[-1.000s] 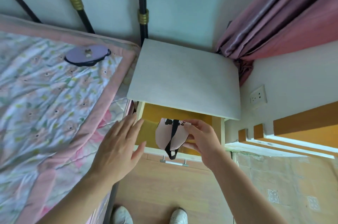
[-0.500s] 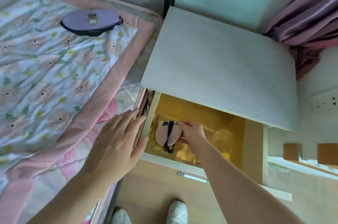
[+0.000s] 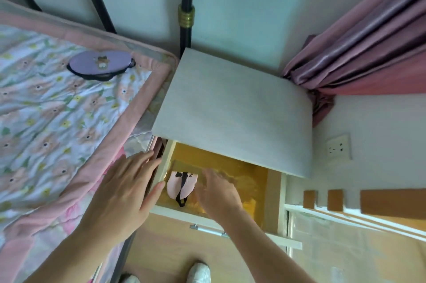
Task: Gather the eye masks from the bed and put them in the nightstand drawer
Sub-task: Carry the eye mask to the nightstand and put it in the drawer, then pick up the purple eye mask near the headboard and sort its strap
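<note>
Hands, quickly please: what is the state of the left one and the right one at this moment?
Left hand: open, fingers spread, resting at the drawer edge, holding nothing.
Right hand: in the drawer beside the pink eye mask; grip cannot be told.

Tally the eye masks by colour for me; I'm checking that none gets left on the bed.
Pink mask: 1, in the drawer, beside the right hand.
Purple mask: 1, on the bed.
Total: 2
</note>
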